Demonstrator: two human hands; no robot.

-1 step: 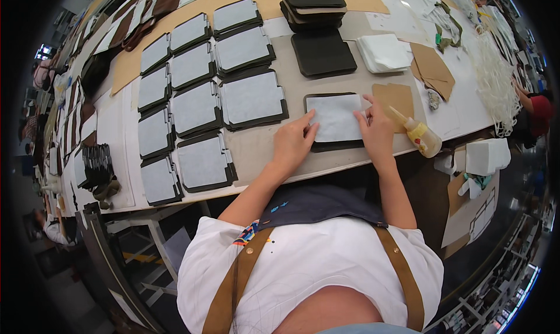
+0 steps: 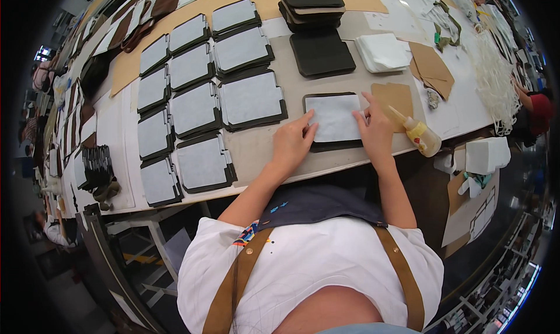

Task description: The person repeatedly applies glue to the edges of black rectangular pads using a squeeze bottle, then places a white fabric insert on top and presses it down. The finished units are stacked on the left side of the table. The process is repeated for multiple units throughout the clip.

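Note:
A white rectangular sheet (image 2: 333, 119) lies on a slightly larger black panel (image 2: 338, 146) just in front of me; the black shows along its edges. My left hand (image 2: 293, 140) rests at the sheet's left edge, index finger and thumb apart, their tips touching it. At the opposite edge is my right hand (image 2: 378, 130), its index finger stretched upward and its thumb on the sheet. Neither hand wraps round anything. A yellowish squeeze bottle (image 2: 424, 139) with a thin nozzle lies right of my right hand, beside a brown card piece (image 2: 392, 104).
Rows of white-topped black stacks (image 2: 251, 98) fill the table's left. Beyond the work sit a black panel pile (image 2: 322, 53), a taller stack (image 2: 313, 7) and white sheets (image 2: 383, 53). Brown card (image 2: 430, 69) and white cords (image 2: 496, 83) lie right. The table edge (image 2: 256, 185) runs close to me.

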